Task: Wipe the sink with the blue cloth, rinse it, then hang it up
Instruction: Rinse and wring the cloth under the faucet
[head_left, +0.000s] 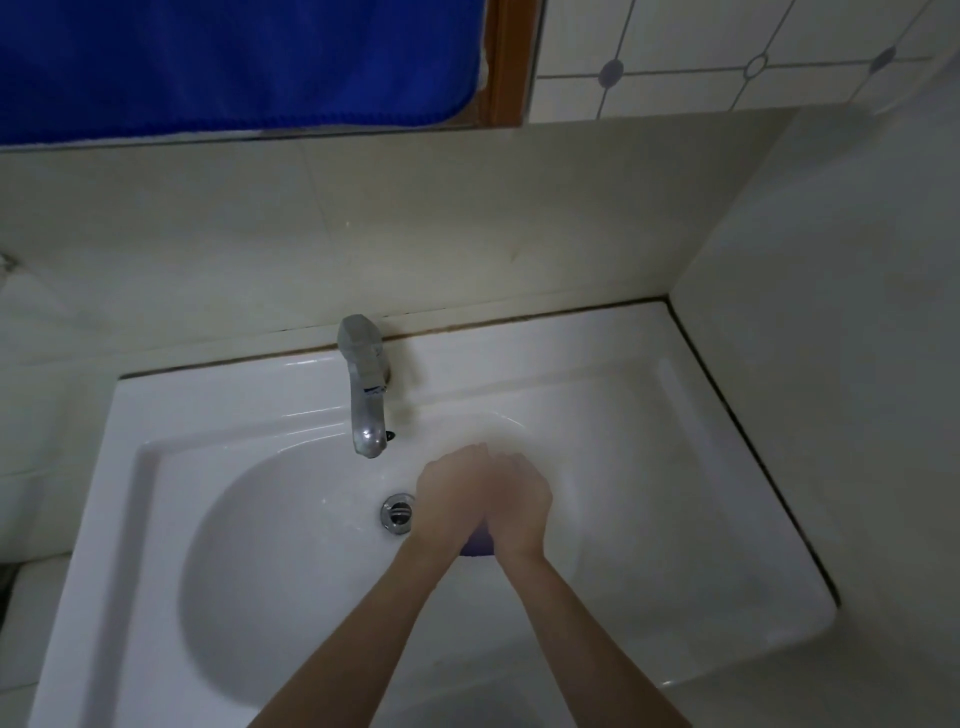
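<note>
The blue cloth (478, 544) is being squeezed between two hands that are being pressed together, heel to heel, over the bowl of the white sink (218, 395). The left hand (451, 493) and the right hand (521, 500) are being held knuckles up and closed around the cloth. It is being almost wholly covered, with only a small dark blue patch being shown below the wrists, where the heels of the hands are meeting. Both hands are being shown blurred, so the lie of the single fingers cannot be told.

The hands and cloth are being held just to the right of the drain (398, 512), which is being seen at the middle of the bowl. Both bare forearms are being held out across the near edge of the sink, and they are being angled toward each other.

The chrome tap (364, 395) is being carried on the back edge of the sink, with its spout being pointed down into the bowl, near the left hand and behind it. The back and right edges of the sink are being bordered by pale wall panels along a dark seam. Above the back panel, toward the far left corner, a large blue towel (234, 62) is being shown beside a brown wooden frame (511, 57). To the right of the frame, a tiled wall (691, 47) with small round insets is being shown.
</note>
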